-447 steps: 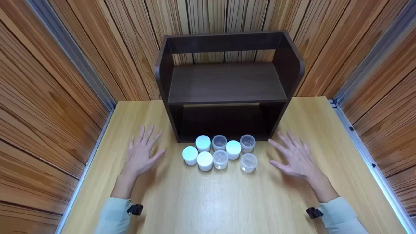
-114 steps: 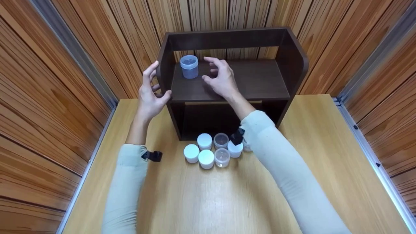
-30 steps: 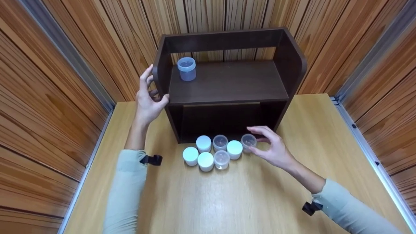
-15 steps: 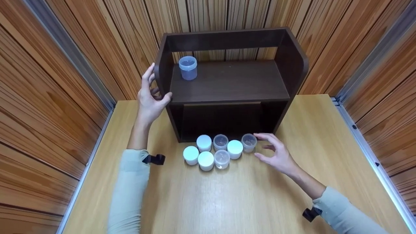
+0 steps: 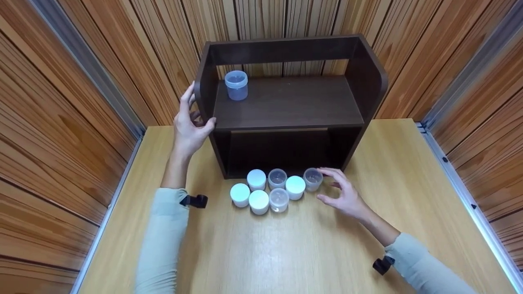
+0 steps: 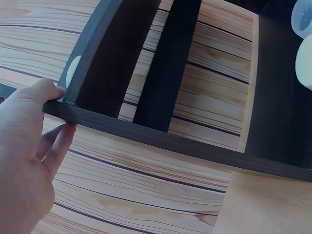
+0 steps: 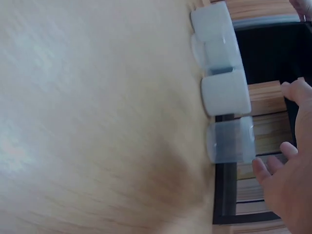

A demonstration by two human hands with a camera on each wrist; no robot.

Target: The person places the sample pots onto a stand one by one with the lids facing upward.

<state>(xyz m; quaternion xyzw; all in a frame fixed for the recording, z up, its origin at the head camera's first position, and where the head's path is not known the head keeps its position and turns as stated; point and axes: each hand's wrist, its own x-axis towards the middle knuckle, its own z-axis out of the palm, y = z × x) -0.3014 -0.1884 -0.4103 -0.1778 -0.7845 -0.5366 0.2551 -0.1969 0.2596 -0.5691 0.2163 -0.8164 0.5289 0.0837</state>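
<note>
My left hand grips the left side panel of the dark brown shelf; in the left wrist view the thumb and fingers pinch the panel's edge. A clear lidded jar stands upright on the upper board at the left. My right hand is beside the rightmost clear jar on the table, thumb and fingers spread apart and holding nothing. In the right wrist view the fingertips are close to that clear jar.
To its left stand several white-lidded jars and two more clear jars, grouped before the shelf's lower opening. The light wood table extends in front. Wood-patterned walls rise behind and on both sides.
One clear jar went from the table's right front to the upper board. My right hand then came back down to the jars, lately shifting slightly. My left hand moved from the table to the shelf's side.
</note>
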